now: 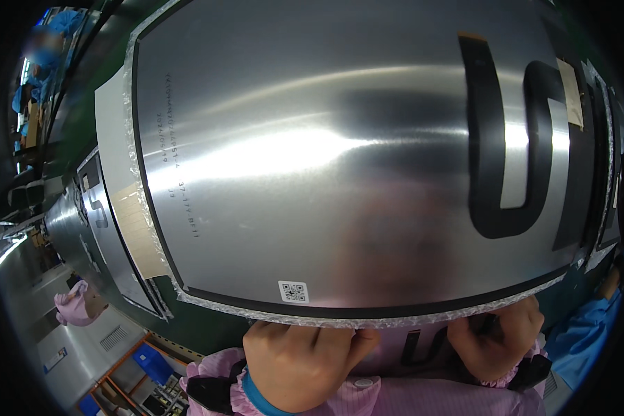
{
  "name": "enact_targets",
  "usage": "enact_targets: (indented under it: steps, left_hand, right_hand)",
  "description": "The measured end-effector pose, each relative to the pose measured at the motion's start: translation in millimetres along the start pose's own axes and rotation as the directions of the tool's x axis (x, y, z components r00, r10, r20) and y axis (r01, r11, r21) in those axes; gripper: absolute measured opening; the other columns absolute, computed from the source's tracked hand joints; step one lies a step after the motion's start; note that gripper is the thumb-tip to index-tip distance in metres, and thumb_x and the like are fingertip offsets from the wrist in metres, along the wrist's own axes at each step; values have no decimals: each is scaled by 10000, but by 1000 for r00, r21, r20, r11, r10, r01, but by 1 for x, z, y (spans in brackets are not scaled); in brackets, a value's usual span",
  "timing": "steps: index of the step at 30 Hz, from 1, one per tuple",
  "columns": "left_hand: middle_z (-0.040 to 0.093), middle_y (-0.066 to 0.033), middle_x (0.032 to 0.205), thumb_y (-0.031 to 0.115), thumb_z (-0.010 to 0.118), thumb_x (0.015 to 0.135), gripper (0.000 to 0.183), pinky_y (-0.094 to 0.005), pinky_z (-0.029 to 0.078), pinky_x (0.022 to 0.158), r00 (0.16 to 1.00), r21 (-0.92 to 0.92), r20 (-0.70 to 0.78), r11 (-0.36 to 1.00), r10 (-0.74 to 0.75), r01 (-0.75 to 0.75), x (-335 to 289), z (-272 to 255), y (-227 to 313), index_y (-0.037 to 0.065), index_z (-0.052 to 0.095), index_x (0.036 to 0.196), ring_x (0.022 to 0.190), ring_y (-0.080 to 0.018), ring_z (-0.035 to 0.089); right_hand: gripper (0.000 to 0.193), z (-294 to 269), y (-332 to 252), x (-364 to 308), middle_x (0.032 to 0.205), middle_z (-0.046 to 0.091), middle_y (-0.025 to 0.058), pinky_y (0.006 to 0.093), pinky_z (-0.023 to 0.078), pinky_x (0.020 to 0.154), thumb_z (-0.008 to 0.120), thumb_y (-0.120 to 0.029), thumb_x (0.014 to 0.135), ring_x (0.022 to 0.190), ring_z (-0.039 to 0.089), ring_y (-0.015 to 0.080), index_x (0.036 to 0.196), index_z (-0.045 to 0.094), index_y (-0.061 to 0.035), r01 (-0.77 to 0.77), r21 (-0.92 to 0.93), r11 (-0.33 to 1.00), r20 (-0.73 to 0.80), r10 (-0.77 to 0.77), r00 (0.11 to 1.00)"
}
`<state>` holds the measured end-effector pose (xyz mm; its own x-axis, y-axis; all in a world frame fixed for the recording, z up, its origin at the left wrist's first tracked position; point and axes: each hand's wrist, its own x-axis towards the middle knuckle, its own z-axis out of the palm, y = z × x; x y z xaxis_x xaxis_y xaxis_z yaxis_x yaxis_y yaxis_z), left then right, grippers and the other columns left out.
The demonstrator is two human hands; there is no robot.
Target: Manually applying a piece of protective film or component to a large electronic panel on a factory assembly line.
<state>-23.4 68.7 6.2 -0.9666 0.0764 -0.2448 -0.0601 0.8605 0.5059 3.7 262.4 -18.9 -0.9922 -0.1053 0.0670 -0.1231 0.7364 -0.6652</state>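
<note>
A large silver metal panel (270, 229) with a black border fills most of the view. A thick black U-shaped strip (475, 152) lies along its right part, and a small white code label (293, 291) sits at the near edge. Bubble wrap (215, 305) sticks out from under the panel all around. At the near edge, left of the middle, my left hand (301, 360) is closed against the bubble wrap, fingertips tucked under and hidden. My right hand (499, 336) is curled closed at the same edge, farther right, its fingertips hidden too.
Left of the panel stick out a white sheet (111, 118) and brown cardboard (140, 232). Another similar panel (111, 229) lies beyond them on the green surface (194, 333). A blue sleeve (589, 333) of another person is close on the right. Blue bins (152, 364) stand at lower left.
</note>
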Motion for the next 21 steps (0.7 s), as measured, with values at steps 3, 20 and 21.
enact_targets:
  steps: [3, 20, 21]
  left_hand:
    - [525, -49, 560, 173, 740, 694, 192, -328, 446, 430, 961, -98, 125, 961, -246, 258, 4, -6, 9, 100, 566, 655, 460, -236, 554]
    - [505, -44, 551, 134, 729, 684, 190, -323, 444, 427, 936, 162, -51, 927, 349, -337, -6, 11, -24, 96, 547, 643, 446, -231, 534]
    - [504, -44, 552, 125, 727, 684, 187, -325, 445, 429, 937, 137, -77, 934, 341, -329, -6, 12, -24, 94, 547, 646, 449, -232, 531]
  right_hand:
    - [301, -2, 0, 0, 743, 656, 106, 299, 463, 640, 742, -75, 598, 656, 624, 254, 867, 647, 22, 11, -20, 1000, 4, -11, 1000]
    - [308, -2, 1, 0, 746, 659, 121, 309, 467, 624, 751, -73, 597, 644, 627, 263, 861, 643, 43, 3, -7, 1000, 8, -3, 1000]
    - [306, -2, 1, 0, 746, 659, 120, 310, 467, 625, 752, -71, 596, 645, 628, 262, 859, 644, 43, -1, -2, 1000, 9, 1, 1000]
